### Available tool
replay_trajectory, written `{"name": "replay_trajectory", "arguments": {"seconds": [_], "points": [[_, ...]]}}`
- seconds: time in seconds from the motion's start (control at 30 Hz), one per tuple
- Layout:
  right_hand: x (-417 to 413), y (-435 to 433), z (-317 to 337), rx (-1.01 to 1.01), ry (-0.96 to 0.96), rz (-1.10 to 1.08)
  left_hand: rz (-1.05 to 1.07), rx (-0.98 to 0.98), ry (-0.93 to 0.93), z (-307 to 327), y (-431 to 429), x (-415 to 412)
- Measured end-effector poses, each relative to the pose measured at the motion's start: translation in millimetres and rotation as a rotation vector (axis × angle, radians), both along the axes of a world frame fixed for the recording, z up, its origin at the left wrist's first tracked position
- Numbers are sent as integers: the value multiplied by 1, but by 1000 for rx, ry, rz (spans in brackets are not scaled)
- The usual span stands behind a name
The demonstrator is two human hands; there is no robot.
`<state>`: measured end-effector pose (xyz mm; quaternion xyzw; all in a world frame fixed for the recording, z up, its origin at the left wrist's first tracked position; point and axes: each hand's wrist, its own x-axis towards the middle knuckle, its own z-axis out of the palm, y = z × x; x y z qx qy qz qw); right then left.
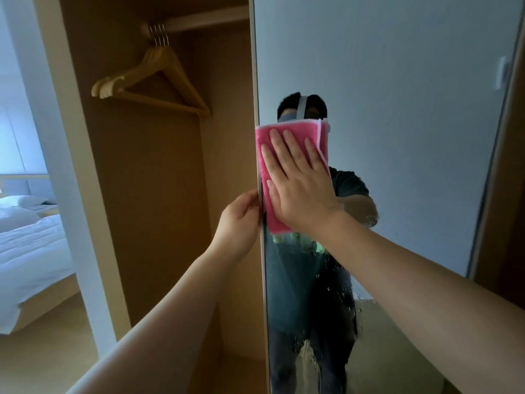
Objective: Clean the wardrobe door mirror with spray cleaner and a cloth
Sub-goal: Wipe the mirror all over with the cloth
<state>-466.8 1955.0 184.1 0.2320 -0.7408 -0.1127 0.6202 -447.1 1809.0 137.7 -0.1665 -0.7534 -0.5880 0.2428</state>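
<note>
The wardrobe door mirror (397, 95) fills the right half of the head view. A folded pink cloth (265, 140) lies flat against the glass near its left edge. My right hand (298, 180) presses on the cloth with fingers spread. My left hand (241, 220) grips the door's left edge (257, 81) just below cloth level. Droplets and streaks of cleaner (335, 297) cover the lower glass. No spray bottle is clearly in view.
The open wardrobe (159, 194) on the left holds wooden hangers (153, 81) on a rail. Further left, a bed with white bedding (28, 237) stands on a wood floor. A wooden frame (505, 194) borders the mirror's right side.
</note>
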Motion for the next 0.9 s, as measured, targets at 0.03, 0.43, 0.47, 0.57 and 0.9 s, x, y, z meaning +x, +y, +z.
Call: {"name": "replay_trajectory", "arguments": {"seconds": [0.03, 0.43, 0.47, 0.57, 0.9], "points": [[0, 0, 0, -2, -2, 6, -7, 7, -33, -10, -1, 0], [-1, 0, -1, -1, 1, -1, -20, -157, -218, -77, -6, 5], [-1, 0, 0, 1, 6, -5, -30, -154, -231, -83, -8, 4], [0, 1, 4, -4, 8, -11, -10, -199, -237, -95, -11, 4], [0, -5, 1, -59, 20, -59, -112, -286, -309, -113, -16, 14]]}}
